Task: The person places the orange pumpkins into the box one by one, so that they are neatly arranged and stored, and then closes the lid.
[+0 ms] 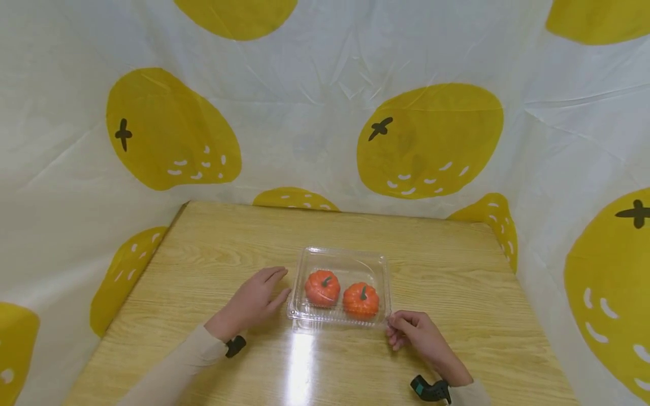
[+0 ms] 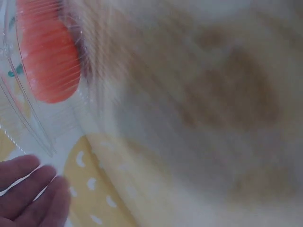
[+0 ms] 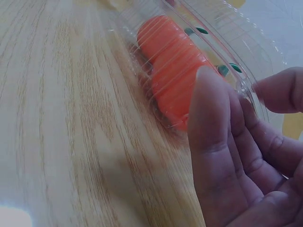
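Observation:
A clear plastic clamshell box lies on the table with two small orange pumpkins inside, the left pumpkin and the right pumpkin. Both have green stems. Close to the box's left side is my left hand, its fingers extended and holding nothing. My right hand pinches the rim at the near right corner between thumb and fingers. From the right wrist view, the thumb meets the clear rim, while the pumpkins show through the ribbed wall.
The wooden table carries a bright light reflection just in front of the box. White cloth with yellow fruit prints hangs behind the table and along both sides. A dark band with a camera sits on each wrist.

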Action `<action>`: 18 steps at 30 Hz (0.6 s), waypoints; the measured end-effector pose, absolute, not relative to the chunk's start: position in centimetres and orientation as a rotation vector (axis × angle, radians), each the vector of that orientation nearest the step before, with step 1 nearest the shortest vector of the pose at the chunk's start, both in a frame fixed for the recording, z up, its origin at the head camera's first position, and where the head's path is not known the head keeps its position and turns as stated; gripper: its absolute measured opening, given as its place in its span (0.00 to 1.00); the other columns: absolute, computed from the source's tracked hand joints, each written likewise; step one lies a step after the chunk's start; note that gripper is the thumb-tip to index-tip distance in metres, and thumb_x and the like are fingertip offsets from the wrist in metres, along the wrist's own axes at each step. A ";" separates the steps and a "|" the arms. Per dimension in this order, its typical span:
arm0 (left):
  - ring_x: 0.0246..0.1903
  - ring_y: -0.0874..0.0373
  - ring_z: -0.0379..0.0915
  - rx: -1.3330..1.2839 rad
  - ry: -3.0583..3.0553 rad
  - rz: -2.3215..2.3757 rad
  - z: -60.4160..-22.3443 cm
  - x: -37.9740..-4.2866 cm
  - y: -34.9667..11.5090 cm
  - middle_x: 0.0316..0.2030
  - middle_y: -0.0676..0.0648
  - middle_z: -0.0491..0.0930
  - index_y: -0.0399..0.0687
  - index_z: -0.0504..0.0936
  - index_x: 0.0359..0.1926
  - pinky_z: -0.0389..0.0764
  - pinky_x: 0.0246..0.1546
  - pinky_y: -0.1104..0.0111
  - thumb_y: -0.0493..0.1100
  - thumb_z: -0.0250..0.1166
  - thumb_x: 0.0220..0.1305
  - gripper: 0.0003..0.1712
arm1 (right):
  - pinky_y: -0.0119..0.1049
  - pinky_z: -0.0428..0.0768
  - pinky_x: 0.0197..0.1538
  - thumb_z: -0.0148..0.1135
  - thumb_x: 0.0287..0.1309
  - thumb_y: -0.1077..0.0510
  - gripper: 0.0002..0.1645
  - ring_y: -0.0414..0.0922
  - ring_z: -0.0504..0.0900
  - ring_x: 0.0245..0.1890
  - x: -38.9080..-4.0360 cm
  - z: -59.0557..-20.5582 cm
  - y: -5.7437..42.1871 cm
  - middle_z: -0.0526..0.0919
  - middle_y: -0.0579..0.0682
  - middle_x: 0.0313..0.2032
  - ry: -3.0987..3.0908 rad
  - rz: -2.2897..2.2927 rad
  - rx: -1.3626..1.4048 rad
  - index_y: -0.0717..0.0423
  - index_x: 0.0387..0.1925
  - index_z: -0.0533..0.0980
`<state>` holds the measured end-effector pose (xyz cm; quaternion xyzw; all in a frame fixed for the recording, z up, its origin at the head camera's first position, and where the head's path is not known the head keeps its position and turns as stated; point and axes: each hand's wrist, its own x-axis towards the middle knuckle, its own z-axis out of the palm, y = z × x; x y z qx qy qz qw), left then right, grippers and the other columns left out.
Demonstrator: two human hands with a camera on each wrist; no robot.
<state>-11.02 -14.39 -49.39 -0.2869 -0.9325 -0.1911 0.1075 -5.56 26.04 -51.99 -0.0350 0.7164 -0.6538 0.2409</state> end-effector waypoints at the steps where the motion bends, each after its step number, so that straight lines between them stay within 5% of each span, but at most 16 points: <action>1: 0.62 0.42 0.80 -0.805 -2.788 -0.644 -49.5 -10.8 -14.5 0.61 0.36 0.82 0.34 0.78 0.65 0.81 0.64 0.51 0.51 0.63 0.74 0.29 | 0.33 0.89 0.37 0.54 0.78 0.53 0.27 0.38 0.85 0.31 -5.5 -52.0 26.0 0.85 0.47 0.34 1.965 -1.788 -0.093 0.80 0.48 0.75; 7: 0.50 0.52 0.86 -0.597 -2.965 -1.184 -50.7 -9.5 -14.9 0.51 0.47 0.88 0.44 0.83 0.59 0.87 0.53 0.58 0.58 0.62 0.74 0.26 | 0.33 0.89 0.37 0.55 0.77 0.52 0.26 0.38 0.85 0.31 -5.5 -52.1 26.0 0.85 0.47 0.34 1.969 -1.786 -0.066 0.78 0.47 0.76; 18: 0.39 0.68 0.83 -0.656 -3.010 -1.461 -52.6 -9.0 -14.7 0.37 0.57 0.90 0.57 0.87 0.44 0.82 0.44 0.72 0.60 0.59 0.76 0.17 | 0.34 0.89 0.38 0.60 0.73 0.57 0.21 0.39 0.85 0.32 -5.4 -52.0 25.9 0.87 0.49 0.35 1.976 -1.770 -0.074 0.77 0.46 0.76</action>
